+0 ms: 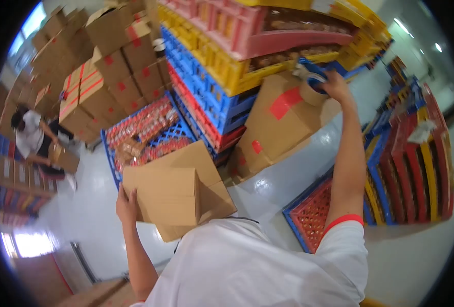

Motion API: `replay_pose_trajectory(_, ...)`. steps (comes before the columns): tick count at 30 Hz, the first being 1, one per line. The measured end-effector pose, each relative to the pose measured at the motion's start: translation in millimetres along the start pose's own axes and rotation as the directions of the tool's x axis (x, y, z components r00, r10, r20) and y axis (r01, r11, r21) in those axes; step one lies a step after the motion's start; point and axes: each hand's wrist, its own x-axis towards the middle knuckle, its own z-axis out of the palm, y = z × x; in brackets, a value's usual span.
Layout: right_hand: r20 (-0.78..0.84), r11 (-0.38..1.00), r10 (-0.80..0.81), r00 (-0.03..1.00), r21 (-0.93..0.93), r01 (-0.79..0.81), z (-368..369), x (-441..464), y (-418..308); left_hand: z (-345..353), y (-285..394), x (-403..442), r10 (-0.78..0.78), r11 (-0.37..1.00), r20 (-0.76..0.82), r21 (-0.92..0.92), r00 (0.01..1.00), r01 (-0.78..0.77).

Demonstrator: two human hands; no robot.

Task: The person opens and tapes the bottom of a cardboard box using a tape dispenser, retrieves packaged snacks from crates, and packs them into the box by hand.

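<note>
A person in a white short-sleeved shirt looks down at their own two bare hands. The left hand (126, 203) grips the left edge of a plain brown cardboard box (160, 195), its thumb on the near face. The box sits just in front of the chest, flaps spread out from its far side; the grip at the edge and the body close by probably keep the light card steady.

The right arm stretches far forward and right. The right hand (336, 87) is closed around a blue tape dispenser (316, 81) carrying a wide tan roll, over a larger brown carton with red tape (274, 113). That carton seems to serve as a handy perch for the tool; whether the dispenser touches it, I cannot tell.

Beyond the box, a blue lattice crate (174, 131) holds red-and-clear packets (146, 121). Beside it rises a tower of red, yellow and blue plastic crates (227, 69), apparently stacked to save floor space. At far left, another person (31, 134) bends over a small brown carton (64, 158).
</note>
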Motion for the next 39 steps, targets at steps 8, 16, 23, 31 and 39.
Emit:
replay_pose_trajectory(8,-0.106,0.303,0.344,0.933,0.953,-0.003,9.9,-170.4,-74.3,-13.6,12.6,-2.7,-0.128,0.983,-0.009,0.133,0.992,0.128)
replay_pose_trajectory(16,0.531,0.450,-0.449,0.718,0.829,-0.331,144.6,-165.6,-338.2,-13.7,16.8,-4.0,-0.066,0.988,0.014,0.141,0.998,0.064)
replay_pose_trajectory(23,0.145,0.487,-0.249,0.958,0.873,-0.006,253.3,-122.8,-366.2,-11.2,4.3,-14.4,0.026,0.995,-0.062,0.100,0.998,-0.020)
replay_pose_trajectory(31,-0.086,0.608,-0.503,0.860,0.672,0.423,197.1,-198.7,-423.7,-13.7,8.2,-4.3,-0.044,0.995,-0.014,0.092,0.999,0.045)
replay_pose_trajectory(39,-0.146,0.600,-0.653,0.743,0.499,0.625,209.8,-245.3,-380.5,-0.2,7.7,-2.5,0.145,0.981,-0.210,0.158,0.967,-0.112)
